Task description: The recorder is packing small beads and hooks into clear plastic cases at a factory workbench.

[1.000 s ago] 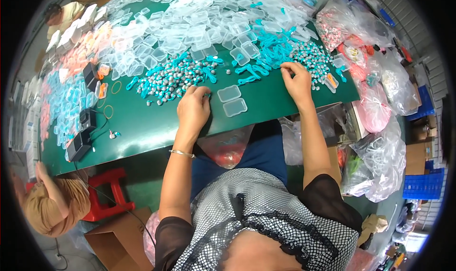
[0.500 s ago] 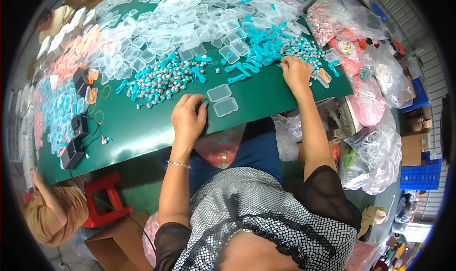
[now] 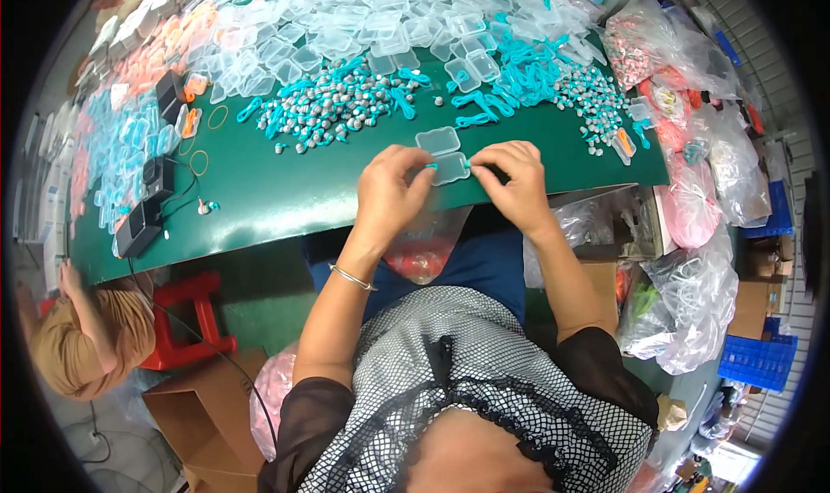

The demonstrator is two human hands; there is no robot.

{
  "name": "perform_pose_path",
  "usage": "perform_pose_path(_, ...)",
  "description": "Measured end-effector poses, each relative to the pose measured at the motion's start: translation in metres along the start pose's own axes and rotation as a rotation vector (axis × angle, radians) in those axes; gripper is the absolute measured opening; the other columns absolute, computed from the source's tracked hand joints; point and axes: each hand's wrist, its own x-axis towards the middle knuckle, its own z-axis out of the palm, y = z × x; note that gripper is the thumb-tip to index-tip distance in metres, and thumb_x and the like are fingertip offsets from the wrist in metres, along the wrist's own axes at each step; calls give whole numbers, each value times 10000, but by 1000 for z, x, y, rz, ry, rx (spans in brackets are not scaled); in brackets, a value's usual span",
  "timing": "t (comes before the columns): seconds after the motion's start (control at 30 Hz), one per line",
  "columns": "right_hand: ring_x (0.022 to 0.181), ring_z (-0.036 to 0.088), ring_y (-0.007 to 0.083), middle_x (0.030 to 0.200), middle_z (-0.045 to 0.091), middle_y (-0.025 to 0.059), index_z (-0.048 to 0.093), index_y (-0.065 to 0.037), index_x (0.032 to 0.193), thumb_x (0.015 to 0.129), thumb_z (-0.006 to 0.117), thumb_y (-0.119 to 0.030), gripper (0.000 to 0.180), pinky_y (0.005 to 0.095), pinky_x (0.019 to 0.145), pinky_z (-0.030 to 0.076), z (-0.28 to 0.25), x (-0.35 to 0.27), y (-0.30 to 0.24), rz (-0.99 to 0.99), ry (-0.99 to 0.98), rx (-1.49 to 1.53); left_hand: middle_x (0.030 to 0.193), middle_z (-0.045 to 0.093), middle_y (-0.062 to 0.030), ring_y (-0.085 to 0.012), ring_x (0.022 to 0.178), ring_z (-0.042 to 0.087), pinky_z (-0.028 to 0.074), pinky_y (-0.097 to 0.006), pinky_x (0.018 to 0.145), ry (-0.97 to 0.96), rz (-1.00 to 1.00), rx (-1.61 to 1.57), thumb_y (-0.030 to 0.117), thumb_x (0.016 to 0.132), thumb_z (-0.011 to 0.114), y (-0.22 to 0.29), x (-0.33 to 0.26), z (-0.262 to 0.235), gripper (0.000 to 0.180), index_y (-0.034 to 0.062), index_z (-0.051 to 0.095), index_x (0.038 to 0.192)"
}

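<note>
In front of me an open clear plastic case (image 3: 438, 139) lies flat on the green table, its two halves side by side. At its left edge my left hand (image 3: 393, 190) pinches a small teal piece, mostly hidden by the fingers. My right hand (image 3: 516, 184) comes in from the other side, thumb and forefinger closed on another small teal piece at the case's right edge. Beyond the case lies a heap of small grey-and-teal plugs (image 3: 324, 108). Looped teal cords (image 3: 523, 74) lie to its right, beside a second heap of small plugs (image 3: 590, 91).
Many clear plastic cases (image 3: 372, 18) cover the far table. Filled teal cases (image 3: 125, 169) and black boxes with a cable (image 3: 138, 229) occupy the left. Stuffed plastic bags (image 3: 692, 190) crowd the right. A person in a brown top (image 3: 82, 342) is at lower left, near a red stool (image 3: 203, 311).
My right hand has come from the right-hand plug heap back to the case. My left hand has moved up and right to the case's near half. The view has shifted slightly.
</note>
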Motion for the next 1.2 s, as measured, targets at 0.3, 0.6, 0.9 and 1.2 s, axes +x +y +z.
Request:
perform_pose_path(0.3,884,614,199,872,678,12,686,-108,843,783,741,-105,82,392,902,371,13,8,-11,-153,-76,-202,894,619,-65,-271,868,589,456,-398,726,21,178,403,163,749,766,3,-2,11,148,87,719,869)
perform_pose_path(0.6,945,583,238,915,645,13,688,-125,885,796,704,-124,90,415,876,382,2,30,15,-106,-56,-152,928,614,-64,-271,900,580,413,-402,730,-35,217,438,238,721,784,5,-7,6,328,97,686,1001)
perform_pose_path(0.9,983,574,238,952,629,22,713,-127,953,787,704,-76,174,423,880,382,6,46,48,-123,-104,-396,959,600,-69,-270,897,574,410,-406,742,-77,224,437,224,700,808,4,-3,4,473,104,656,1131)
perform_pose_path(1.2,922,617,219,923,676,25,673,-108,943,793,692,-73,155,390,868,390,7,31,13,-162,-244,2,985,624,-55,-270,926,589,420,-402,765,-72,219,344,223,670,832,-7,-2,3,489,101,666,1114)
